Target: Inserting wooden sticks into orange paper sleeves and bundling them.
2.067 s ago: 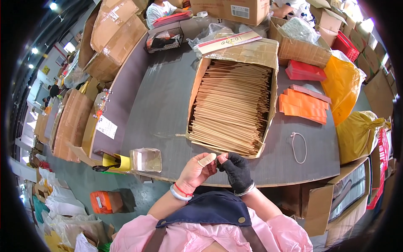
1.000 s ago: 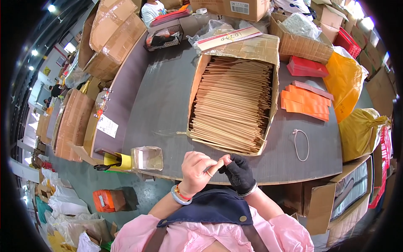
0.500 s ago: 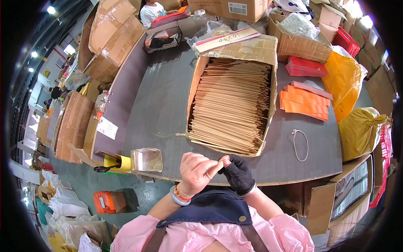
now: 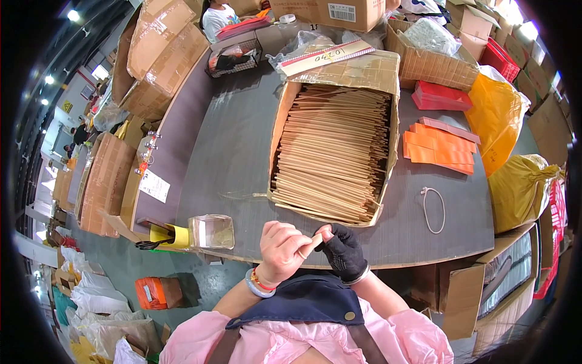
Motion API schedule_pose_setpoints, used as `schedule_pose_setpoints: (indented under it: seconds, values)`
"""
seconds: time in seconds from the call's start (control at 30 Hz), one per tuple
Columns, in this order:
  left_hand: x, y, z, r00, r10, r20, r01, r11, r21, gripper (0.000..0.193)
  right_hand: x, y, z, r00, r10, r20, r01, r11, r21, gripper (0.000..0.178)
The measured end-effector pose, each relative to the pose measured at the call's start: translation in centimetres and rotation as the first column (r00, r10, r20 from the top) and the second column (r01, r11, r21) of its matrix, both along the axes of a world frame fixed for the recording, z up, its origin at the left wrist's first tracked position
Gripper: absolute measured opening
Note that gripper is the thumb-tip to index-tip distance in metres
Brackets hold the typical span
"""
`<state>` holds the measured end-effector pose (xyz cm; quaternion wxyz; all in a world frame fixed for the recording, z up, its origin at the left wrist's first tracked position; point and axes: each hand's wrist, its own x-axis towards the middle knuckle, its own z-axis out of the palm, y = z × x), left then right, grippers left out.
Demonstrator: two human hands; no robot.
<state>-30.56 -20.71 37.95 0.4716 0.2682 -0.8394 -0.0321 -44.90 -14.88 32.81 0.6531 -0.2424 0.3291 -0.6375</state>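
Broadly, a dark grey tabletop [image 4: 230,133] bears, at centre, an open carton [image 4: 370,70] filled with wooden sticks [image 4: 330,155] laid crosswise. To its right lie overlapping orange strips [image 4: 438,148]. Just in front of the carton, the bare left hand [image 4: 282,247] meets the black-gloved right hand [image 4: 344,252], digits of each drawn together; any object between them cannot be discerned. Smallest, a pale cord loop [image 4: 444,212] lies below the strips.

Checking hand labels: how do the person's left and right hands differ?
The left hand is ungloved; the right hand wears a black glove exposing its thumb tip. The left hand has a red wristband; the right hand shows none. Both meet at the fingertips.
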Motion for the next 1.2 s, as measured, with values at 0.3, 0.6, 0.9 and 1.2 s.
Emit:
schedule_pose_setpoints:
  seconds: [0.3, 0.6, 0.9, 1.2]
  values:
    - [0.1, -0.1, 0.1, 1.0, 0.004, -0.013, -0.003, 1.0, 0.015, 0.029, 0.1, -0.1, -0.3, 1.0, -0.003, -0.014, 0.003, 1.0, 0.006, 0.021]
    - [0.5, 0.4, -1.5, 0.995, 0.06, -0.083, -0.028, 0.941, 0.337, 0.021, -0.1, -0.2, -0.4, 1.0, 0.012, -0.024, -0.011, 1.0, 0.027, 0.021]
    - [1.0, -0.5, -5.4, 0.855, 0.387, -0.346, 0.215, 0.341, 0.915, 0.013, 0.0, 0.2, -1.0, 0.944, -0.034, -0.329, 0.06, 0.996, 0.068, 0.015]
    - [-2.9, 1.3, -6.8, 0.782, 0.43, -0.451, 0.467, 0.074, 0.881, 0.03, 0.3, 0.4, -1.5, 0.354, -0.422, -0.834, 0.125, 0.906, -0.405, 0.009]
